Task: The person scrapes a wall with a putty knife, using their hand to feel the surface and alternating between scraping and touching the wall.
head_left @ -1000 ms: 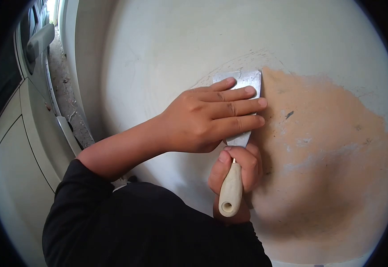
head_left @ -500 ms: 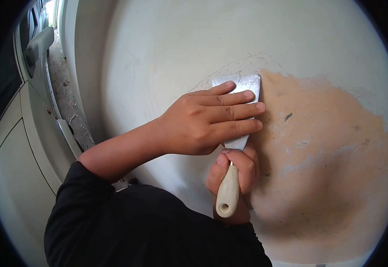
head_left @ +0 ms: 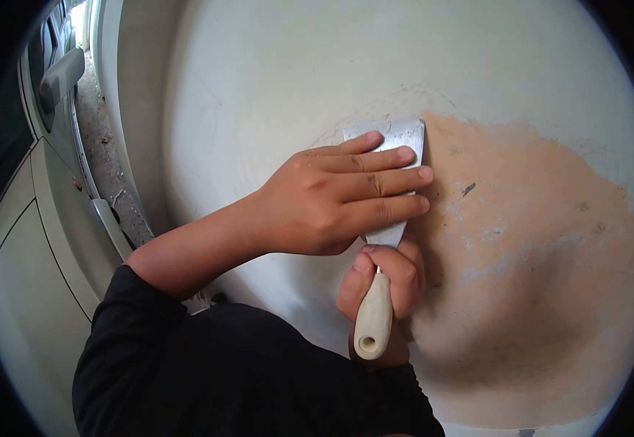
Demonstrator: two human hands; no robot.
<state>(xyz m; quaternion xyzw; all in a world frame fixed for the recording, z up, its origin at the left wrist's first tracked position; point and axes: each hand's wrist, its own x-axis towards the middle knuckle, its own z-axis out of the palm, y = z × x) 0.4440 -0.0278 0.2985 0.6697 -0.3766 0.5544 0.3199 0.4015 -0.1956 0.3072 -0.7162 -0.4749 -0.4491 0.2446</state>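
Observation:
A putty knife [head_left: 413, 138] with a wide metal blade and a cream handle lies against a pale, curved painted panel [head_left: 273, 80]. Across the blade rests my left hand [head_left: 339, 189], its fingers stretched out flat to the right and its thumb hidden. Below it my right hand [head_left: 397, 280] is closed around the neck and handle, with the handle's holed end pointing down toward me. Right of the blade spreads an orange-tan filler patch [head_left: 528, 175] with grey streaks and a dark chip mark. The blade's upper right corner meets the patch's left edge.
On the left stands another pale vehicle [head_left: 33, 269] with a side mirror [head_left: 62, 76]. A narrow strip of rough ground [head_left: 106, 156] runs between it and the panel. Faint scratches mark the paint above the blade. My shadow falls on the lower patch.
The handle end has dipped very slightly, and the view has shifted a little. Both hands keep the same hold on the putty knife.

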